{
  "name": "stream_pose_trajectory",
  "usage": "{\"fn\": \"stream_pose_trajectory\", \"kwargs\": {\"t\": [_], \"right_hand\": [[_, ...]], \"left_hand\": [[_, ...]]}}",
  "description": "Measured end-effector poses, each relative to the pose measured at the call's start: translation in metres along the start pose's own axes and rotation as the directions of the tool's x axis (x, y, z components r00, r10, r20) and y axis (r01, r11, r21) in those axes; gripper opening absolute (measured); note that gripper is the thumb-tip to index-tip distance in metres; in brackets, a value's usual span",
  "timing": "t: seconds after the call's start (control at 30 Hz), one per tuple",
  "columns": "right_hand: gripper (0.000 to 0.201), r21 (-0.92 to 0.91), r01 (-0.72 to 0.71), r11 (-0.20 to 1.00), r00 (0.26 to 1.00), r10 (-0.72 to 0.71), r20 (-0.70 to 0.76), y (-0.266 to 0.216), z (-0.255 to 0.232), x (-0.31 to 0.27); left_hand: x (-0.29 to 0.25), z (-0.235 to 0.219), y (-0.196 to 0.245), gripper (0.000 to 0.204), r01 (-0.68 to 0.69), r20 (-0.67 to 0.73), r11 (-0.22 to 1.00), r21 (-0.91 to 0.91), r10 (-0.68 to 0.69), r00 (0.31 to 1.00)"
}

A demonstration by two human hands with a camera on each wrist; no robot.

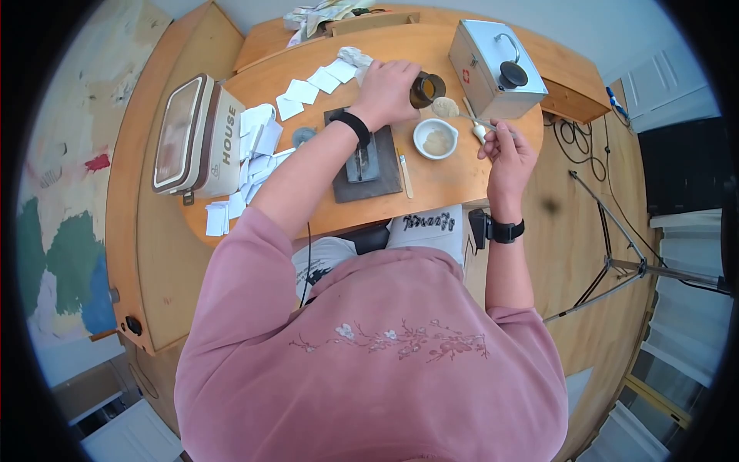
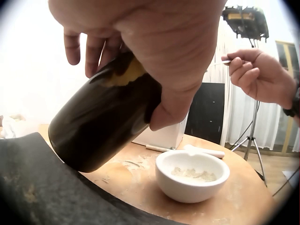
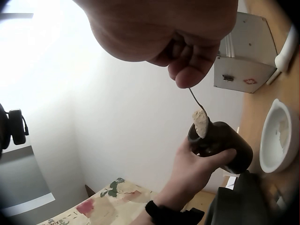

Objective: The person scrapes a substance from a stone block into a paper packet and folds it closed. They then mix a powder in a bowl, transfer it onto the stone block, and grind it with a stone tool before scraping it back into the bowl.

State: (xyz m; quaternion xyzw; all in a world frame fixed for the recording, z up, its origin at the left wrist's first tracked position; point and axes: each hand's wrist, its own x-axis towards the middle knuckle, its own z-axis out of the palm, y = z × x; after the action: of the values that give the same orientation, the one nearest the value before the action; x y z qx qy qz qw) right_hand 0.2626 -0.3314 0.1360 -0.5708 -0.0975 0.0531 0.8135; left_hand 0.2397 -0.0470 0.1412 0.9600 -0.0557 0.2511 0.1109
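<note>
My left hand (image 1: 387, 91) grips a dark brown jar (image 1: 423, 91), tilted with its mouth toward the right hand. My right hand (image 1: 508, 158) pinches the thin handle of a metal spoon heaped with pale powder (image 1: 445, 107). In the right wrist view the loaded spoon (image 3: 200, 123) is at the jar's mouth, the jar (image 3: 229, 147) held from below by the left hand (image 3: 190, 171). A white bowl (image 1: 436, 139) with pale powder in it stands on the table below; the left wrist view shows this bowl (image 2: 191, 187) beside the jar (image 2: 101, 117).
A metal box (image 1: 493, 73) stands at the back right, a white-handled tool (image 1: 479, 131) near it. A dark board (image 1: 368, 183) and a wooden stick (image 1: 406, 173) lie left of the bowl. White papers (image 1: 302, 92) and a HOUSE container (image 1: 202, 138) are farther left.
</note>
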Motion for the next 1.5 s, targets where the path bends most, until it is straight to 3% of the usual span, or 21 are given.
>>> {"fn": "stream_pose_trajectory", "kwargs": {"t": [0.23, 0.3, 0.4, 0.47, 0.5, 0.57, 0.7, 0.77, 1.13, 1.23, 1.3, 1.33, 1.37, 1.4, 1.47, 1.5], "right_hand": [[0.027, -0.134, -0.041, 0.990, 0.999, 0.043, 0.006, 0.045, -0.023, -0.018], [0.028, -0.175, -0.028, 0.984, 0.999, 0.032, 0.024, 0.056, -0.025, -0.022], [0.023, -0.318, 0.051, 0.947, 0.995, -0.022, 0.095, 0.062, -0.028, -0.030], [0.019, -0.566, 0.343, 0.750, 0.925, -0.164, 0.343, 0.057, -0.031, -0.033], [0.019, -0.566, 0.342, 0.750, 0.925, -0.165, 0.341, 0.055, -0.031, -0.035], [0.021, -0.544, 0.540, 0.642, 0.836, -0.338, 0.432, 0.051, -0.028, -0.039], [0.020, -0.588, 0.488, 0.645, 0.863, -0.255, 0.437, 0.046, -0.029, -0.045], [0.021, -0.566, 0.570, 0.596, 0.821, -0.381, 0.425, 0.045, -0.027, -0.046], [0.020, -0.617, 0.476, 0.626, 0.879, -0.347, 0.327, 0.051, -0.038, -0.057], [0.021, -0.593, 0.493, 0.636, 0.870, -0.384, 0.311, 0.051, -0.036, -0.057], [0.021, -0.576, 0.501, 0.646, 0.864, -0.416, 0.285, 0.045, -0.036, -0.065], [0.022, -0.584, 0.527, 0.618, 0.850, -0.405, 0.338, 0.040, -0.037, -0.069], [0.023, -0.589, 0.551, 0.591, 0.835, -0.390, 0.389, 0.036, -0.036, -0.072], [0.023, -0.588, 0.553, 0.591, 0.833, -0.393, 0.389, 0.037, -0.035, -0.076], [0.027, -0.517, 0.665, 0.538, 0.740, -0.388, 0.549, 0.044, -0.033, -0.085], [0.027, -0.516, 0.665, 0.540, 0.741, -0.389, 0.547, 0.049, -0.031, -0.088]], "left_hand": [[0.013, 0.011, -0.012, 0.065, 0.225, 0.037, 0.969, -0.099, -0.222, 0.974], [0.018, 0.003, -0.008, 0.068, 0.378, 0.180, 0.919, -0.114, -0.355, 0.917], [0.021, 0.008, -0.009, 0.072, 0.441, 0.212, 0.879, -0.178, -0.404, 0.890], [0.023, 0.014, -0.011, 0.073, 0.455, 0.219, 0.870, -0.189, -0.415, 0.883], [0.024, 0.017, -0.013, 0.074, 0.469, 0.222, 0.860, -0.199, -0.427, 0.877], [0.024, 0.021, -0.013, 0.074, 0.464, 0.214, 0.864, -0.195, -0.424, 0.880], [0.026, 0.020, -0.007, 0.072, 0.490, 0.245, 0.851, -0.192, -0.441, 0.863], [0.026, 0.021, -0.006, 0.072, 0.497, 0.245, 0.849, -0.179, -0.450, 0.859], [0.020, 0.028, -0.010, 0.077, 0.512, 0.284, 0.837, -0.192, -0.452, 0.845], [0.015, 0.013, -0.012, 0.080, 0.477, 0.280, 0.844, -0.244, -0.410, 0.868], [0.015, -0.010, -0.005, 0.090, 0.521, 0.384, 0.834, -0.184, -0.427, 0.819], [0.006, -0.010, -0.009, 0.090, 0.518, 0.379, 0.835, -0.187, -0.425, 0.822], [-0.009, -0.007, -0.017, 0.091, 0.445, 0.173, 0.867, -0.223, -0.415, 0.893], [-0.020, -0.017, -0.020, 0.093, 0.367, -0.041, 0.899, -0.240, -0.387, 0.921], [-0.050, -0.058, -0.017, 0.082, 0.357, -0.050, 0.827, -0.435, -0.417, 0.907], [-0.068, -0.083, -0.008, 0.071, 0.332, -0.111, 0.810, -0.483, -0.433, 0.894]]}}
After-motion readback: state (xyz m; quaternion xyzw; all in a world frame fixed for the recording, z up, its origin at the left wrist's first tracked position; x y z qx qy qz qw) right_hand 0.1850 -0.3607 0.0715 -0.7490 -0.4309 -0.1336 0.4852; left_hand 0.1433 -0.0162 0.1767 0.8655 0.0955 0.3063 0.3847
